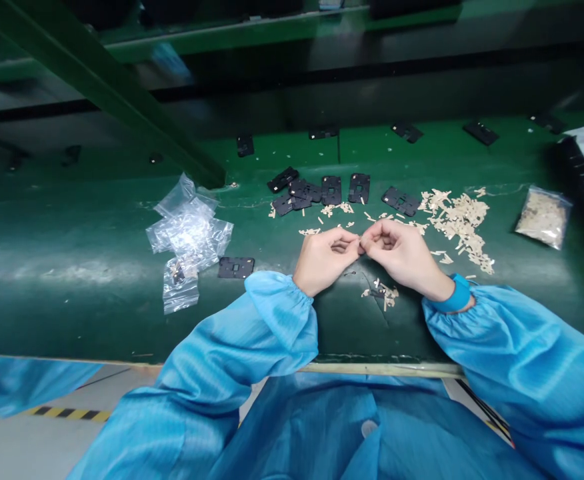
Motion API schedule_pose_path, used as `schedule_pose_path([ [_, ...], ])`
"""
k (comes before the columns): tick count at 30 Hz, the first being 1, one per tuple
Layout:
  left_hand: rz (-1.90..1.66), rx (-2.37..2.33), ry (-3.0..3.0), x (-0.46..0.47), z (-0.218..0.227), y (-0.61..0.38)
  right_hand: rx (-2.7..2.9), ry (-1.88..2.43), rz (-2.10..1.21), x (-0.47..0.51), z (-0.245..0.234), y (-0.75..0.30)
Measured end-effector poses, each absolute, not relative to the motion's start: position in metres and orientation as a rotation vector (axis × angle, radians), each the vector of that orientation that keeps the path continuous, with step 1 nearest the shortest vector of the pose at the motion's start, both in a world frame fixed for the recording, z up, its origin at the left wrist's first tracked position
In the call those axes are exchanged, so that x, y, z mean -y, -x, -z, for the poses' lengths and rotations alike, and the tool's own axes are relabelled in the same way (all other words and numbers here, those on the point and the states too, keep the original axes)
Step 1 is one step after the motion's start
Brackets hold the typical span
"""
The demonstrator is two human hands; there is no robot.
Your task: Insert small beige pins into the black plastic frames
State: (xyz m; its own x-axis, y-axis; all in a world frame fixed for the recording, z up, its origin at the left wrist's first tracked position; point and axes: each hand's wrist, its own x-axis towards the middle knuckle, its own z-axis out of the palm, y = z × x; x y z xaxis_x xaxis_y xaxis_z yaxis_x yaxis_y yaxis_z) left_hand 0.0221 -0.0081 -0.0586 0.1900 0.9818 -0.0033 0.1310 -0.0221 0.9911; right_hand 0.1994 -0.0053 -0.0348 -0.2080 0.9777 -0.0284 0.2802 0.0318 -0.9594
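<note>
My left hand [325,257] and my right hand [402,255] meet fingertip to fingertip over the green belt [97,293]. Both are pinched together on something tiny and dark that I cannot make out. Just beyond them lie several black flat frame parts [332,189]. A heap of small beige strips [459,220] spreads to the right of my right hand. A few more beige strips [385,292] lie under my right wrist. Both arms wear blue sleeves, and a blue band sits on my right wrist.
Crumpled clear plastic bags [187,233] lie at the left, with one black frame part [235,267] beside them. A filled bag of beige pieces [543,217] rests at the right. More black parts [481,133] sit on the far belt. A green beam [102,87] slants across.
</note>
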Motion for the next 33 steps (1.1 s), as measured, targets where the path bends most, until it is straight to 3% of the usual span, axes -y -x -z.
schedule_pose_path([
  [17,-1.035,-1.059,-1.471,-0.003,0.061,-0.010,1.511,1.176,-1.344,-0.002,0.040,-0.201],
  [21,-1.156,-1.242,-1.610,-0.010,0.056,-0.001,1.443,1.167,-1.345,-0.002,0.037,-0.205],
  [26,-1.057,-1.430,-1.982,-0.011,0.051,0.004,1.478,1.207,-1.324,-0.002,0.040,-0.206],
  [33,-0.935,-1.136,-1.908,-0.001,0.050,-0.007,1.569,1.220,-1.312,0.001,0.038,-0.205],
])
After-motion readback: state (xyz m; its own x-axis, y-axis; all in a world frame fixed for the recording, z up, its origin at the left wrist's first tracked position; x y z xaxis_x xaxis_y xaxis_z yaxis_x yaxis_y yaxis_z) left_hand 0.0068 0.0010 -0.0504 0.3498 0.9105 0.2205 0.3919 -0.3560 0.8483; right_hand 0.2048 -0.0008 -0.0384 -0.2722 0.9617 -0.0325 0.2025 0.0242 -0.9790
